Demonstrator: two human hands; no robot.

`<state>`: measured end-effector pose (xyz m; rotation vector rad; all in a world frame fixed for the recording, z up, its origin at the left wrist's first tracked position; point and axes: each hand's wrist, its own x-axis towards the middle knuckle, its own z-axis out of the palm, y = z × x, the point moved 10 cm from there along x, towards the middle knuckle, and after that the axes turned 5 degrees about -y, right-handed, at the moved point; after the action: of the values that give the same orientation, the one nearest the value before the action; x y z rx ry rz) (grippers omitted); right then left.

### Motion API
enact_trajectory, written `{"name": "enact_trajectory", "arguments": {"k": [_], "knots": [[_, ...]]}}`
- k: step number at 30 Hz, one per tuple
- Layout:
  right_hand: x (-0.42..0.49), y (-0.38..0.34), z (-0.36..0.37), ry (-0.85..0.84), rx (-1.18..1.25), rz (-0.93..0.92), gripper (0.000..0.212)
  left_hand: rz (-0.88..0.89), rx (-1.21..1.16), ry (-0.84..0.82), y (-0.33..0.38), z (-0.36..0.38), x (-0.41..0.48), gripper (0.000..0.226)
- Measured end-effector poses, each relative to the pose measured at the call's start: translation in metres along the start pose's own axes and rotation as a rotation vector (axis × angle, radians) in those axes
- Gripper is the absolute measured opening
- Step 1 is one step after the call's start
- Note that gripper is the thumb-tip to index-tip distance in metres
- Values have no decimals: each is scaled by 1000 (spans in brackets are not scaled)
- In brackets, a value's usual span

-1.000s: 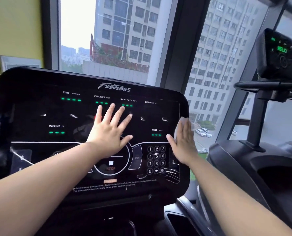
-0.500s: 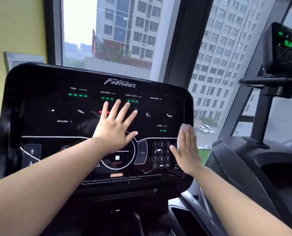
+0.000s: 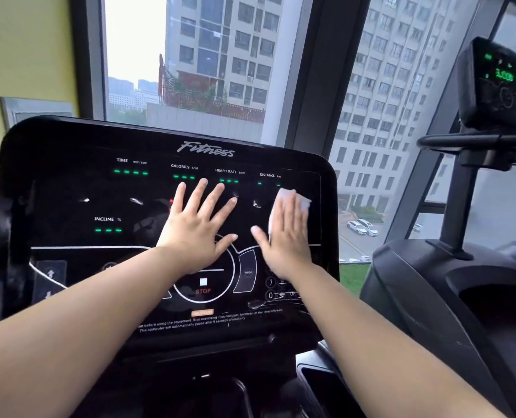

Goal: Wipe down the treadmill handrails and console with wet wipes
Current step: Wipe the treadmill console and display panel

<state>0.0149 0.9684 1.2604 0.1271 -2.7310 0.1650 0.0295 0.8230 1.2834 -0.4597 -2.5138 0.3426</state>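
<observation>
Console (image 3: 69, 188) beneath left hand (image 3: 198, 229), flat and wide-fingered, and right hand (image 3: 288, 236), straight-fingered atop wet wipe (image 3: 294, 197).

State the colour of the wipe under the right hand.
White. The wipe shows best in the head view.

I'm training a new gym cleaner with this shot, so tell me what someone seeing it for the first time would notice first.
The big black treadmill console fills the centre, its green readouts lit. Two bare hands lie flat on it: the left hand spread at the middle, the right hand pressing a white wet wipe against the upper right of the screen. Behind, a window shows tall apartment blocks.
</observation>
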Motion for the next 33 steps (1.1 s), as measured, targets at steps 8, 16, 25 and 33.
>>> {"name": "enact_trajectory", "arguments": {"k": [8, 16, 25, 33], "knots": [[-9, 48, -1, -94, -216, -86, 75, 31, 13, -1, -3, 1, 0, 69], [-6, -19, 8, 114, 10, -13, 87, 26, -13, 24, -4, 2, 0, 70], [5, 51, -14, 38, -142, 49, 78, 42, -13, 19, -6, -1, -1, 71], [-12, -59, 17, 110, -69, -166, 87, 106, -248, 200, -23, -21, -7, 62]]}}
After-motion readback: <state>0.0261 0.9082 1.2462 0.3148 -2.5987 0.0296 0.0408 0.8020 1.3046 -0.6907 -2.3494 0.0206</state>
